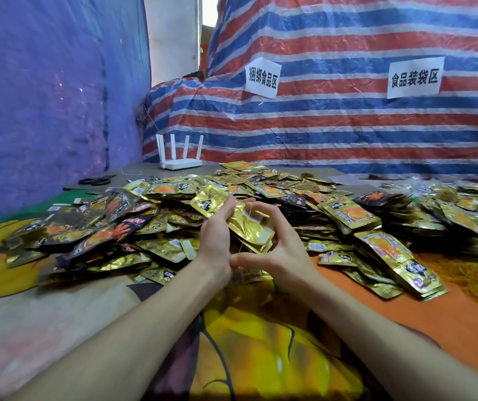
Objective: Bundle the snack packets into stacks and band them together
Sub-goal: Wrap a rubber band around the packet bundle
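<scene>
A small stack of gold snack packets (247, 227) is held between both hands above the table. My left hand (216, 235) grips the stack's left side, fingers curled over its top edge. My right hand (278, 247) curls around the right side, and a thin yellow rubber band (249, 213) runs across the stack by its fingers. A large loose heap of gold and dark packets (260, 189) spreads over the table behind the hands. Banded stacks (396, 256) lie to the right.
A pile of yellow rubber bands (472, 273) lies at the right on the orange cloth. Black scissors (97, 179) and a white router (180, 160) sit at the back left. Striped tarpaulin with two paper signs (261, 78) forms the back wall.
</scene>
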Available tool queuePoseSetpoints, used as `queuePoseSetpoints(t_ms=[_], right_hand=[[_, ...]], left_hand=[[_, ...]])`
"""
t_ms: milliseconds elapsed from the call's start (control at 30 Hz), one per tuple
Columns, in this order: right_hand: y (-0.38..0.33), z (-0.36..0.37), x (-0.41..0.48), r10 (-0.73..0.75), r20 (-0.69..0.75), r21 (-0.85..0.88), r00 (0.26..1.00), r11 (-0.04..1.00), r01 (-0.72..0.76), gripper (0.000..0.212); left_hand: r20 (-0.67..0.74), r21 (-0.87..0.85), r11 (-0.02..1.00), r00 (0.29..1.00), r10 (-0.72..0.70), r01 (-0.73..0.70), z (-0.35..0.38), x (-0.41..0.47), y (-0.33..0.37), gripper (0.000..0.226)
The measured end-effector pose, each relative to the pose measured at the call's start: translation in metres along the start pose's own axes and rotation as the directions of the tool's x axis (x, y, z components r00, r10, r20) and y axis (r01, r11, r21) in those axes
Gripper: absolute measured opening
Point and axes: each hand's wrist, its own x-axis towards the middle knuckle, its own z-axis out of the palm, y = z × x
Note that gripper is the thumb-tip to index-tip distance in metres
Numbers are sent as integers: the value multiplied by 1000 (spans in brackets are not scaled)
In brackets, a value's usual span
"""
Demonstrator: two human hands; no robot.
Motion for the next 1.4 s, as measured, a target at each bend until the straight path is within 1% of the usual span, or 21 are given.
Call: queuePoseSetpoints(t_ms=[33,67,100,167,200,267,367,433,500,533,567,700,767,833,900,967,1067,1167,1267,1367,1400], right_hand=[[-1,0,0,-31,-17,-27,999,999,30,80],[0,0,0,-61,-43,-25,997,998,60,81],[1,0,1,-88,-71,-4,994,996,88,85],[0,-1,4,-88,-109,77,990,992,96,94],[-1,-2,4,-85,-113,68,990,993,93,92],[-2,-7,5,-80,-75,-72,994,995,75,77],[-5,-15,5,12,10,-175,1000,985,-10,62],[-7,-17,6,22,20,-324,1000,946,-14,60],[-9,-15,7,20,38,-515,999,857,3,66],[-10,-14,6,28,45,-573,999,819,3,70],[-10,-13,6,41,54,-585,998,811,-2,71],[-8,-19,5,74,86,-485,994,874,-23,67],[-11,-25,7,69,78,-493,995,870,-22,64],[-15,-34,10,78,40,-515,996,856,-47,59],[-20,-48,15,104,-11,-573,995,814,-91,56],[-27,-70,23,131,-81,-642,988,752,-152,53],[-34,-113,47,147,-231,-718,962,641,-271,49],[-28,-147,79,131,-398,-787,908,460,-412,44],[-7,-163,98,125,-481,-836,868,231,-497,40],[17,-164,94,177,-480,-875,859,-28,-484,37],[26,-163,91,210,-479,-878,852,-90,-471,37]], left_hand=[[36,3,1000,999,4,-4,0,1,-1,49],[71,-8,1000,997,0,1,0,2,-2,44],[104,-28,999,994,-17,20,0,3,-3,45],[139,-68,996,989,-49,59,0,4,-7,48],[149,-81,995,987,-54,66,0,5,-8,48],[145,-104,992,988,-60,76,0,7,-8,47],[93,-62,996,994,-57,63,-1,8,-8,47],[37,10,998,998,-55,55,-1,6,-9,42],[-19,77,996,999,-47,49,-1,5,-12,39],[-29,109,993,998,-50,53,-1,5,-13,40],[-22,134,989,998,-65,68,1,3,-15,41],[56,210,975,995,-80,67,6,-3,-15,35],[86,263,963,993,-83,58,7,-3,-16,47],[100,279,959,992,-74,44,7,-4,-18,68],[116,276,961,993,-15,-17,6,-3,-21,85],[147,313,944,987,63,-107,4,-3,-22,77],[210,441,870,968,140,-222,2,-4,-22,42],[263,498,816,948,180,-294,5,-6,-24,18],[305,528,770,926,221,-358,9,-6,-26,9],[320,550,739,916,243,-389,7,-3,-25,13],[321,552,737,915,244,-390,6,-1,-24,16]])
